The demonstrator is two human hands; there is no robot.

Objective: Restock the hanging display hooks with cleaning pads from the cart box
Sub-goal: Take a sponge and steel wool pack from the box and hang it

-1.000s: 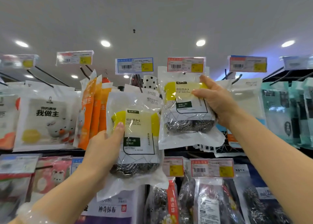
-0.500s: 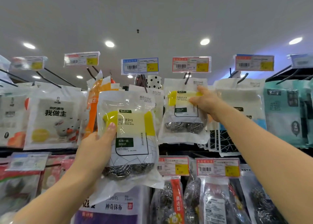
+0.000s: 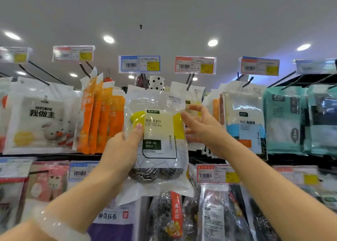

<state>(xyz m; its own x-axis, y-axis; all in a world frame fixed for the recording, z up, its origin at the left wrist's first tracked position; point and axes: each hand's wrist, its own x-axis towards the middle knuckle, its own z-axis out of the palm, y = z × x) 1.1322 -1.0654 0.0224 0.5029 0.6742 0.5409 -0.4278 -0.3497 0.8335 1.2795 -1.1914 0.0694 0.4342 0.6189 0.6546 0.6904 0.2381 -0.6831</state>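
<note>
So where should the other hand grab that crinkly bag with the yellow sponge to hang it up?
Probably at the flat top flap of the pad packet, coming from the right side, where the right hand is open beside its upper edge. The left hand already holds the left edge, and the bulky steel scrubbers sit low, so the thin top is easiest to pinch and guide to a hook.

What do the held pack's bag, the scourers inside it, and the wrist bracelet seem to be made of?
Bag: clear glossy plastic film; it glares and wrinkles.
Scourers: probably steel wire; grey shiny coils.
Bracelet: pale translucent beads, possibly stone or glass.
</note>
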